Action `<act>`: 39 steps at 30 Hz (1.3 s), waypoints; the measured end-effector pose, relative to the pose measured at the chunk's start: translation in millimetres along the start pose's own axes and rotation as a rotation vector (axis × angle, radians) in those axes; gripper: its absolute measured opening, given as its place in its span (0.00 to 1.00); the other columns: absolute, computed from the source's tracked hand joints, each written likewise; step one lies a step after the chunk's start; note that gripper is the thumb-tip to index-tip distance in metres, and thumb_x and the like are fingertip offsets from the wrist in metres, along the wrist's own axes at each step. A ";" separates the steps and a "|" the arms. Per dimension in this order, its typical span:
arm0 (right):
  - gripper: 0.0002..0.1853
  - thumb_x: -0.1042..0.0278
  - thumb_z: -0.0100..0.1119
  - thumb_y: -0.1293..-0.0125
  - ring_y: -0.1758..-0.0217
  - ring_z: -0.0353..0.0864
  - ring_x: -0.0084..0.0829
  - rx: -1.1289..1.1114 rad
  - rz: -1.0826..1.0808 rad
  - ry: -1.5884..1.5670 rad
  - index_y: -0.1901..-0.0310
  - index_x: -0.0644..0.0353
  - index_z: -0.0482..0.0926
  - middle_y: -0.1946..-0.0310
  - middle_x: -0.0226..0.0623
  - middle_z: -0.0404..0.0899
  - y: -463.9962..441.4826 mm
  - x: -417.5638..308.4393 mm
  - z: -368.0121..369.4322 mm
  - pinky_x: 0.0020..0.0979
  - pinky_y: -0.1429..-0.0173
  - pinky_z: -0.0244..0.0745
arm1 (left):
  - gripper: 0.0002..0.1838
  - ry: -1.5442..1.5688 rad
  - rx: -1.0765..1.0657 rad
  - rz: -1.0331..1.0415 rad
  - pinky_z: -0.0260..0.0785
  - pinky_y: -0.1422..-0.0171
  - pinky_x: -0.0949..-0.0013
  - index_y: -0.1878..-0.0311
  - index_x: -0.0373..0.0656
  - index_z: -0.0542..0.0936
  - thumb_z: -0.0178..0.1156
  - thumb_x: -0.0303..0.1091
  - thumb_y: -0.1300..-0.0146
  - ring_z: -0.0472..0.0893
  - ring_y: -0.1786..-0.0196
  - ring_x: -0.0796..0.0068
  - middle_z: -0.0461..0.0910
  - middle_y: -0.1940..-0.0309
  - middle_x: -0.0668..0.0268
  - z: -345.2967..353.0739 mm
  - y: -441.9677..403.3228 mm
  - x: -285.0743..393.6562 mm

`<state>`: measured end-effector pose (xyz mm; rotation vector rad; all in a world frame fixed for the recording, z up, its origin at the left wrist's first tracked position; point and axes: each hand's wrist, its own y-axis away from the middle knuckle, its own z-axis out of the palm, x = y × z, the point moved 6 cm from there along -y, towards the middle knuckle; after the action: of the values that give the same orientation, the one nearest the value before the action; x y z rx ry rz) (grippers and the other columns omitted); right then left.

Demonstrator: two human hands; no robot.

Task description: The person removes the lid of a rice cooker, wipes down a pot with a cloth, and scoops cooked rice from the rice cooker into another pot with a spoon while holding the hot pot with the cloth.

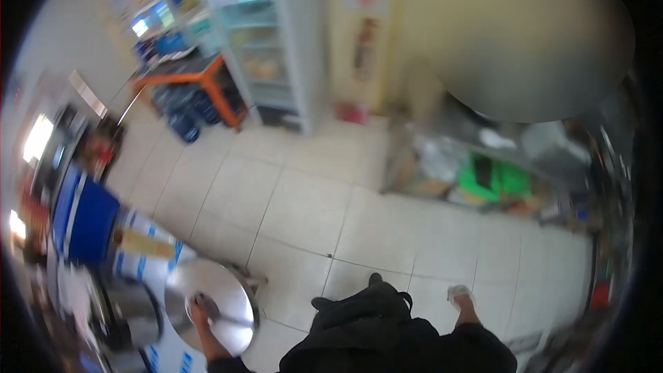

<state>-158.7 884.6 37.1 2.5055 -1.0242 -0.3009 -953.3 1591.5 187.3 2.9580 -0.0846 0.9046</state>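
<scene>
My left hand is at the middle of a large round shiny metal lid, its fingers closed about the knob there. The lid lies over a round vessel at the lower left, whose body is mostly hidden. Low on the right, my right hand hangs over the floor, closed on a small whitish crumpled thing whose kind is too blurred to make out. Beside the lid stands a big dark metal pot, and a pale yellow bottle-like item lies just beyond.
A blue box stands on the left. Further off are an orange-framed table with water bottles under it and a glass-door fridge. Shelving with a green bag lines the right. Pale floor tiles lie between.
</scene>
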 end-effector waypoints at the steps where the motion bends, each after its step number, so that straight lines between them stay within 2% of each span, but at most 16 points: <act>1: 0.15 0.56 0.53 0.35 0.60 0.83 0.47 -0.189 0.125 -0.086 0.64 0.58 0.84 0.64 0.44 0.85 14.5 -21.6 -15.6 0.40 0.54 0.78 | 0.26 -0.097 0.048 0.131 0.70 0.46 0.51 0.54 0.33 0.80 0.43 0.48 0.27 0.80 0.51 0.44 0.82 0.56 0.46 -7.9 10.7 47.2; 4: 0.16 0.55 0.57 0.39 0.55 0.83 0.43 -0.283 0.494 -0.349 0.58 0.57 0.83 0.59 0.43 0.84 57.3 -36.8 -31.4 0.38 0.52 0.79 | 0.25 -0.080 0.218 0.206 0.70 0.48 0.50 0.55 0.30 0.79 0.48 0.48 0.27 0.79 0.53 0.40 0.81 0.58 0.41 -9.3 34.9 131.0; 5: 0.17 0.54 0.57 0.40 0.53 0.83 0.41 -0.271 0.209 -0.061 0.55 0.54 0.83 0.57 0.41 0.84 54.1 -29.5 -0.4 0.38 0.51 0.79 | 0.25 -0.143 0.249 0.136 0.70 0.49 0.49 0.57 0.29 0.79 0.49 0.47 0.28 0.79 0.54 0.38 0.80 0.60 0.40 -5.5 49.4 167.5; 8: 0.15 0.55 0.56 0.37 0.56 0.84 0.39 -0.411 0.477 -0.372 0.55 0.55 0.82 0.60 0.40 0.84 62.3 23.0 55.3 0.40 0.53 0.79 | 0.24 -0.101 0.238 0.118 0.72 0.45 0.54 0.50 0.29 0.80 0.52 0.46 0.28 0.81 0.52 0.45 0.82 0.54 0.43 45.1 79.6 262.3; 10: 0.16 0.55 0.54 0.35 0.57 0.84 0.39 -0.465 0.497 -0.618 0.55 0.55 0.82 0.60 0.43 0.84 48.1 67.3 111.5 0.40 0.53 0.78 | 0.24 0.010 0.383 0.209 0.71 0.56 0.50 0.59 0.27 0.79 0.56 0.46 0.30 0.80 0.61 0.39 0.81 0.65 0.40 61.6 77.8 347.2; 14: 0.27 0.41 0.44 0.34 0.36 0.74 0.44 -0.250 0.616 -0.545 0.47 0.52 0.81 0.43 0.48 0.78 12.0 150.5 59.0 0.43 0.34 0.68 | 0.22 0.214 0.442 0.462 0.71 0.57 0.52 0.57 0.29 0.79 0.56 0.46 0.30 0.81 0.63 0.45 0.82 0.66 0.43 83.5 34.2 544.3; 18: 0.28 0.43 0.41 0.33 0.38 0.75 0.49 -0.025 0.324 -0.403 0.49 0.57 0.81 0.44 0.51 0.78 -57.5 243.8 28.1 0.46 0.35 0.69 | 0.19 0.387 0.393 0.590 0.71 0.57 0.63 0.55 0.30 0.79 0.57 0.42 0.29 0.78 0.65 0.64 0.82 0.66 0.53 93.9 2.9 746.3; 19: 0.19 0.55 0.47 0.33 0.49 0.83 0.43 -0.073 0.401 -0.228 0.57 0.60 0.82 0.53 0.47 0.83 -71.1 260.8 -18.1 0.44 0.48 0.78 | 0.18 0.441 0.405 0.638 0.71 0.57 0.65 0.55 0.30 0.78 0.57 0.40 0.29 0.78 0.65 0.68 0.82 0.66 0.55 94.1 -4.0 797.6; 20: 0.19 0.55 0.47 0.33 0.49 0.83 0.43 -0.065 0.402 -0.220 0.57 0.60 0.82 0.53 0.47 0.83 -91.4 276.9 -55.8 0.44 0.48 0.78 | 0.17 0.522 0.349 0.672 0.70 0.56 0.68 0.54 0.30 0.78 0.57 0.39 0.28 0.77 0.63 0.73 0.81 0.67 0.58 93.1 3.3 858.3; 22: 0.24 0.47 0.45 0.32 0.46 0.80 0.52 0.198 0.465 -0.732 0.59 0.59 0.84 0.51 0.53 0.81 -123.5 306.9 -132.6 0.50 0.42 0.73 | 0.15 0.528 0.367 0.856 0.69 0.56 0.70 0.55 0.31 0.78 0.56 0.38 0.28 0.75 0.63 0.76 0.79 0.68 0.61 97.0 -11.7 951.6; 24: 0.22 0.50 0.48 0.32 0.50 0.81 0.53 0.251 0.563 -1.063 0.53 0.60 0.83 0.53 0.54 0.82 -126.8 296.7 -313.3 0.51 0.46 0.74 | 0.15 0.535 0.362 0.914 0.67 0.55 0.71 0.55 0.31 0.77 0.57 0.38 0.28 0.74 0.62 0.77 0.78 0.66 0.62 101.3 -12.2 1040.8; 25: 0.21 0.54 0.52 0.32 0.49 0.80 0.51 0.489 0.557 -0.605 0.47 0.61 0.79 0.52 0.53 0.82 -160.2 340.3 -318.5 0.50 0.47 0.74 | 0.16 0.508 0.319 0.919 0.67 0.55 0.71 0.56 0.31 0.77 0.58 0.39 0.29 0.72 0.63 0.77 0.77 0.68 0.63 109.8 -29.6 1076.7; 27: 0.21 0.63 0.53 0.30 0.37 0.73 0.47 0.642 0.498 -0.716 0.38 0.60 0.71 0.38 0.50 0.73 -189.5 377.4 -420.3 0.44 0.35 0.68 | 0.17 0.525 0.303 0.968 0.63 0.62 0.74 0.58 0.32 0.78 0.58 0.42 0.29 0.68 0.68 0.80 0.73 0.72 0.68 124.9 -39.5 1159.7; 33: 0.25 0.64 0.60 0.32 0.53 0.77 0.27 1.045 0.418 -0.737 0.35 0.62 0.68 0.57 0.37 0.78 -196.9 355.1 -759.2 0.32 0.46 0.73 | 0.18 0.591 0.209 1.203 0.55 0.69 0.74 0.60 0.35 0.80 0.59 0.44 0.30 0.62 0.72 0.82 0.68 0.77 0.72 201.2 -72.2 1372.7; 37: 0.26 0.62 0.61 0.32 0.60 0.76 0.25 1.126 0.384 -0.766 0.36 0.62 0.69 0.63 0.32 0.78 -252.1 372.5 -835.8 0.28 0.52 0.74 | 0.19 0.659 0.048 1.300 0.55 0.69 0.73 0.61 0.35 0.80 0.60 0.46 0.31 0.62 0.73 0.82 0.68 0.78 0.73 251.0 -100.8 1499.4; 39: 0.31 0.68 0.62 0.35 0.41 0.74 0.34 1.197 0.156 -0.918 0.31 0.59 0.63 0.44 0.42 0.74 -293.4 415.5 -829.6 0.30 0.42 0.73 | 0.21 0.705 0.008 1.406 0.55 0.71 0.73 0.62 0.35 0.81 0.62 0.49 0.32 0.62 0.74 0.82 0.67 0.79 0.73 273.3 -99.7 1552.6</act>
<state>603.8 1023.5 625.6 3.2954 -2.2549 -1.1319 490.7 1614.6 827.4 1.9875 -2.1635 1.8450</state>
